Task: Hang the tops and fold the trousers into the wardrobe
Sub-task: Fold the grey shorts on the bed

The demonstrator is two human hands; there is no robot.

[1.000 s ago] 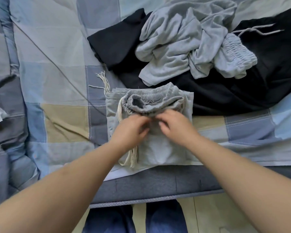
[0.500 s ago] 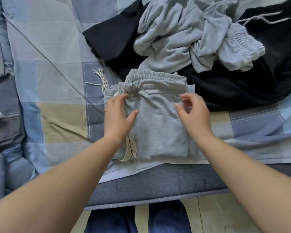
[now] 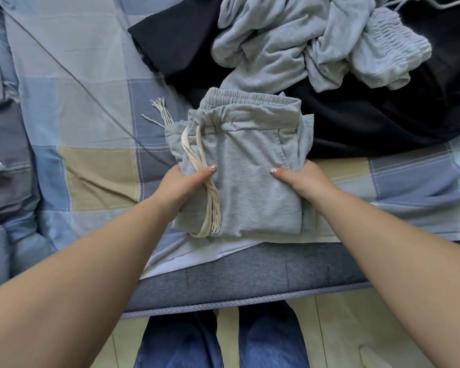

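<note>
Folded grey trousers (image 3: 246, 168) lie at frame centre on the checked bedspread (image 3: 91, 107), near the bed's front edge. Waistband faces the top of the frame; elastic edge visible, flat fold below it.

Left hand (image 3: 182, 185) grips the left side of the bundle: thumb on top of the fabric, other fingers hidden beneath the edge. The thumb presses across the cream drawstring (image 3: 199, 166), which runs down the left part of the bundle and ends in a frayed tassel near its lower edge. A second frayed end sticks out to the upper left of the bundle, on the bedspread.

Right hand (image 3: 304, 179) grips the right side likewise: thumb on top, fingers tucked out of sight at the edge.

Upper right of frame: crumpled grey garment (image 3: 298, 41) with ribbed cuffs, lying on a black garment (image 3: 383, 110) spread on the bed. The trousers' waistband end touches or overlaps the black garment's edge.

Bottom of frame: dark grey mattress side (image 3: 250, 277), pale wood floor (image 3: 356, 335), person's legs in blue jeans (image 3: 223, 341).
</note>
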